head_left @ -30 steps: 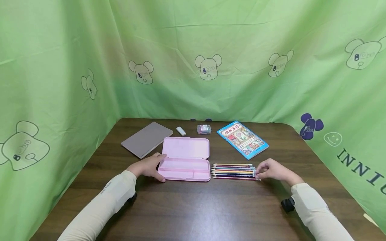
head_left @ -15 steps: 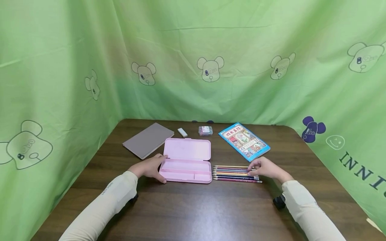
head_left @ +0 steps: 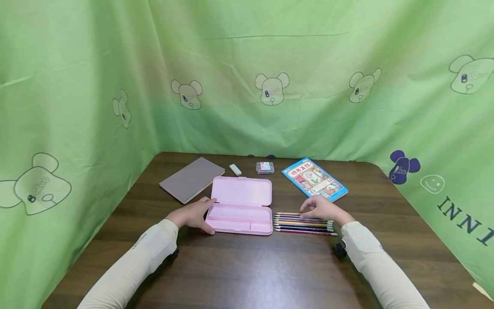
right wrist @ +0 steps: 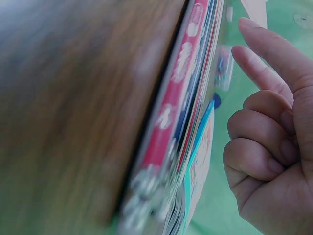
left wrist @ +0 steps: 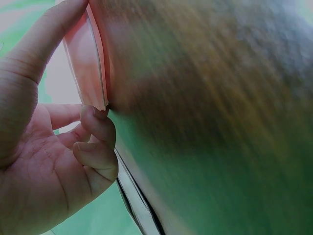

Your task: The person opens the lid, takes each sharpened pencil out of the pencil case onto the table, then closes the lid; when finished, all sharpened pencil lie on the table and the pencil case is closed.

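Note:
A pink pencil case [head_left: 242,192] lies with its lid folded back, showing a long compartment and two smaller ones. My left hand [head_left: 193,213] grips its left end, thumb at the front edge and fingers at the back corner. To the right of the case several pencils [head_left: 305,230] lie side by side, points toward it. Over the back of this row is my right hand [head_left: 323,209]. In the right wrist view its thumb [right wrist: 271,41] and forefinger [right wrist: 257,66] stretch out with nothing between them, while the other fingers are folded in.
A grey notebook [head_left: 192,179] lies at the back left. Behind the case are a white eraser [head_left: 235,170] and a small clear box [head_left: 265,168] with a label. A blue-edged picture book [head_left: 315,178] lies behind the right hand. Green cloth [head_left: 231,120] hangs around the table.
My right hand has moved left and back along the pencils, from their right ends to the back of the row. The left hand keeps its hold on the pencil case.

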